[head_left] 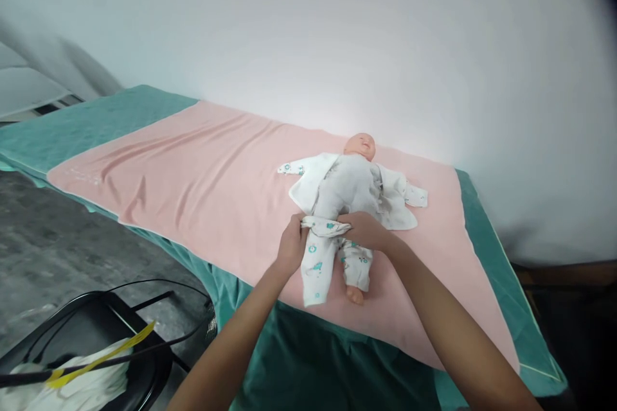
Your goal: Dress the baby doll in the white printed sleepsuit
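Note:
A baby doll (353, 181) with a soft white body lies on its back, head toward the wall. Its white jacket (308, 187) is spread open on both sides, with sleeves on the arms. White printed pants (318, 263) cover the lower legs, and one bare foot (355, 295) sticks out of the leg on the right. My left hand (292, 245) pinches the left end of the waistband. My right hand (362, 230) is closed on the waistband's other side, its fingertips partly hidden by cloth. The waistband is stretched between both hands at the doll's thighs.
A pink blanket (207, 167) lies over the green-covered table (120, 109), which stands against a white wall. Lower left, a black chair (144, 327) holds white cloth (96, 379), with a dark cable and yellow strip (106, 354) crossing above it.

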The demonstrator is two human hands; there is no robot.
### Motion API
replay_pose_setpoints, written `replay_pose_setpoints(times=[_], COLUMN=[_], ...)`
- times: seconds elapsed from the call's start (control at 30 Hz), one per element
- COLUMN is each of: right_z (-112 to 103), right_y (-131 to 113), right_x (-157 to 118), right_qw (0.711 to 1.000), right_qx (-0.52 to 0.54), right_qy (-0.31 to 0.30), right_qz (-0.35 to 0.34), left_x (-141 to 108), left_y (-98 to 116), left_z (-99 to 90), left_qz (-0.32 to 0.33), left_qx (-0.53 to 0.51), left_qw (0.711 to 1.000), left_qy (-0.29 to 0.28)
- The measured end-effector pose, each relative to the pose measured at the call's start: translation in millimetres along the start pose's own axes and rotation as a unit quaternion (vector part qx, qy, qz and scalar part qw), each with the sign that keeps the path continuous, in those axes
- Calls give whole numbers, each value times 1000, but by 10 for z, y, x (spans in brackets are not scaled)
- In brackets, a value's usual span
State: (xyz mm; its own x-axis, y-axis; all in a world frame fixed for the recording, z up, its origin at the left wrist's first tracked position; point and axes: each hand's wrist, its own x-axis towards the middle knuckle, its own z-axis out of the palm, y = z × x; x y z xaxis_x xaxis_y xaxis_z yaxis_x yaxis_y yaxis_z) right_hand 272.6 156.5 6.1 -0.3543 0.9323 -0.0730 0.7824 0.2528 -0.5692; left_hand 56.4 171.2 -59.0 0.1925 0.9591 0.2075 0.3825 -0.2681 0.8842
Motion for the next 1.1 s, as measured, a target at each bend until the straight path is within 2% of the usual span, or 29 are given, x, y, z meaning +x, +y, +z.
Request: replay_pose_setpoints(times=[0.17, 0.27, 0.33, 0.43, 0.53, 0.6, 0.67, 0.77, 0.9, 1.0, 1.1], right_z=[23, -70, -207, -435, -551, -554, -530, -503, -473, -379, -251], right_y=[-40, -33, -14, 19, 26, 15, 14, 96, 454, 821, 1096], right_x=[-10, -25, -37, -34, 25, 90, 156, 205, 159, 134, 163], right_qw=[996, 992, 987, 967, 956, 947, 929, 884, 818, 762, 715], right_qx=[41, 88, 148, 244, 283, 314, 365, 448, 510, 529, 553], right_qy=[57, 58, 10, -48, -53, -48, -6, 110, 251, 363, 417], right_qz=[62, 76, 61, 44, 48, 51, 60, 74, 89, 92, 100], left_x=[489, 622, 674, 774, 950, 1097, 1239, 1406, 1551, 1641, 1702], left_y=[-4, 86, 207, 454, 694, 809, 872, 847, 575, 309, 138], left_z=[88, 52, -58, -293, -444, -441, -373, -232, -49, 105, 256], left_qz=[104, 100, 79, 65, 44, 25, 18, 12, -42, -98, -124], left_qx=[49, -1, -47, -74, -65, -49, -54, -130, -270, -381, -422], left_qw=[993, 994, 991, 964, 912, 893, 895, 905, 912, 894, 884], left_qy=[-5, -37, -97, -245, -402, -446, -443, -405, -305, -216, -157])
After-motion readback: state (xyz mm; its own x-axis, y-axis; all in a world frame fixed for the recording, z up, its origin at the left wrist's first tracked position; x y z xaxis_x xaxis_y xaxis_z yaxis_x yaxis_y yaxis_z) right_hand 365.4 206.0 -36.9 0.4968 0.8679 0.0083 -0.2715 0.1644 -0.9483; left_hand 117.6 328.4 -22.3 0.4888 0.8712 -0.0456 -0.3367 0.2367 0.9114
